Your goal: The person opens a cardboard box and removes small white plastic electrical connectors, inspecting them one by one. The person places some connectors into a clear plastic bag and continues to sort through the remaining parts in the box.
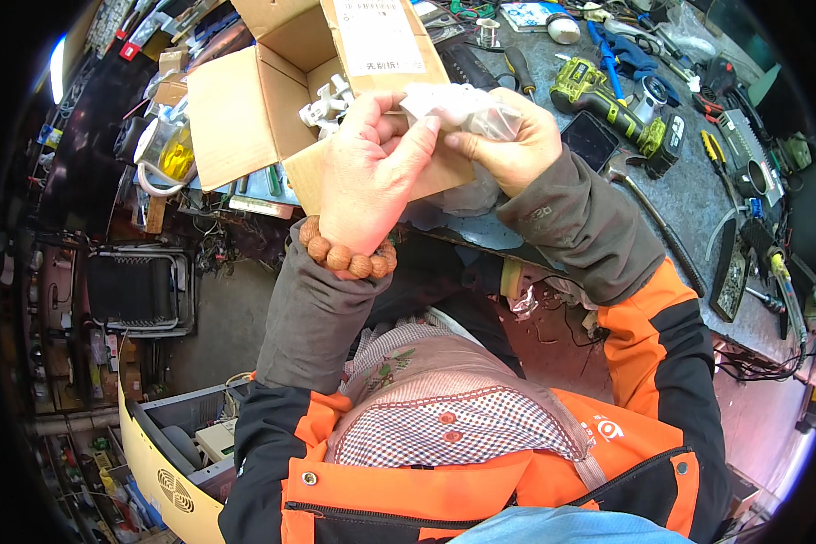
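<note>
the left hand (369,186) pinches one side of a clear plastic bag (496,119), the right hand (529,145) the other, just by an open cardboard box (230,116). the bag seems light, soft, slippery, best held by bunched edges. the grey counter (694,207) carries a green drill (597,98); a black chair (131,288) stands off left.

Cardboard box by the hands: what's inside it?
Some white plastic parts show in the open cardboard box, just beyond the left hand. What lies beneath them, and behind the labelled cardboard panel and that hand, is covered, so I can't tell.
</note>
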A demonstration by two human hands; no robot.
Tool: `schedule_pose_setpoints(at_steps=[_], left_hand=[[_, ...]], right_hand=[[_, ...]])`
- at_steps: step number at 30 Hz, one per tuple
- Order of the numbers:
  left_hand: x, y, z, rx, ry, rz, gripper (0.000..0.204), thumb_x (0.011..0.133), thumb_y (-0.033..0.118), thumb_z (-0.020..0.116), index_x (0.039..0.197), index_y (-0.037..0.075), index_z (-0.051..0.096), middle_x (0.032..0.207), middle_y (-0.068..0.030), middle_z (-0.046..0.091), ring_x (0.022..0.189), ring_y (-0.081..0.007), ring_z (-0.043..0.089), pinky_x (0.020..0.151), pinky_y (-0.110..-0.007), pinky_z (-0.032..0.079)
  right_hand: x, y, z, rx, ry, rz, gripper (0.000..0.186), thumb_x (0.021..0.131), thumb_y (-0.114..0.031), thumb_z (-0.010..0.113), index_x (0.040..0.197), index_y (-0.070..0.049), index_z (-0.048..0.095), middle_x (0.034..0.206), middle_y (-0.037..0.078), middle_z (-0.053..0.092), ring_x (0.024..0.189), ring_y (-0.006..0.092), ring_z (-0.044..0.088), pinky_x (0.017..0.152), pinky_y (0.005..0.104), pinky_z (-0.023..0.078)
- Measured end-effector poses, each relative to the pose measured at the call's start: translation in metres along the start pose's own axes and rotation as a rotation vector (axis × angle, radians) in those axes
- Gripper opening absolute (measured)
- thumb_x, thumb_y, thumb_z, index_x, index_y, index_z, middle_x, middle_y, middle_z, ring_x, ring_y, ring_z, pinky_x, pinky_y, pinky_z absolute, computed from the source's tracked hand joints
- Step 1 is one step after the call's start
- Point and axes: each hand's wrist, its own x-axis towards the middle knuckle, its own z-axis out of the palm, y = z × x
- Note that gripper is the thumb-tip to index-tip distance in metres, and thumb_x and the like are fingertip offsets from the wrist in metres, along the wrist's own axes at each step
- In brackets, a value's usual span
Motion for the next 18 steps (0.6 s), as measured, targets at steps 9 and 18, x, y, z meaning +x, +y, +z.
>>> schedule_pose_setpoints(at_steps=[9, 18], left_hand=[[0.009, 0.000, -0.023, -0.178, -0.112, 0.028, 0.041, 0.105, 0.012, 0.068, 0.141, -0.001, 0.053, 0.113, -0.0133, 0.074, 0.096, -0.0172, 0.074, 0.081, -0.028, 0.061], [0.012, -0.007, -0.022, -0.187, -0.111, 0.007, 0.041, 0.100, 0.004, 0.073, 0.138, -0.003, 0.061, 0.117, -0.0114, 0.072, 0.099, -0.0161, 0.072, 0.084, -0.029, 0.062]], right_hand=[[0.019, 0.011, -0.032, 0.413, -0.233, 0.198, 0.065, 0.088, -0.014, 0.079, 0.145, -0.001, 0.053, 0.130, 0.007, 0.067, 0.122, 0.0177, 0.061, 0.109, 0.0370, 0.046], [0.015, 0.014, -0.027, 0.262, -0.340, 0.283, 0.051, 0.094, -0.019, 0.081, 0.138, 0.000, 0.065, 0.129, 0.006, 0.070, 0.119, 0.0171, 0.065, 0.107, 0.0357, 0.050]])
